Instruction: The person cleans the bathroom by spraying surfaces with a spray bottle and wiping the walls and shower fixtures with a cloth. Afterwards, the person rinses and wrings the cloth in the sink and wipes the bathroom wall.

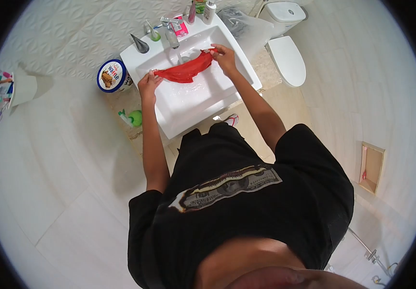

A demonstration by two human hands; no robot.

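A wet-looking red cloth (184, 71) is stretched between my two hands over the white sink (174, 113). My left hand (148, 85) pinches its left end near the basin's left rim. At the other end, my right hand (224, 59) grips the cloth's upper right corner. Behind the cloth stands the chrome faucet (171, 37), and water runs down from it toward the drain (184, 59), partly covered by the fabric. Some water lies on the basin floor below the cloth. The exact kind of garment or rag cannot be made out.
Along the sink's back ledge stand a dark tube (140, 44), a pink packet (180, 27) and a white bottle (209, 12). A round waffle tub (113, 76) and a green spray bottle (133, 117) are left of the sink. To the right is a toilet (287, 60).
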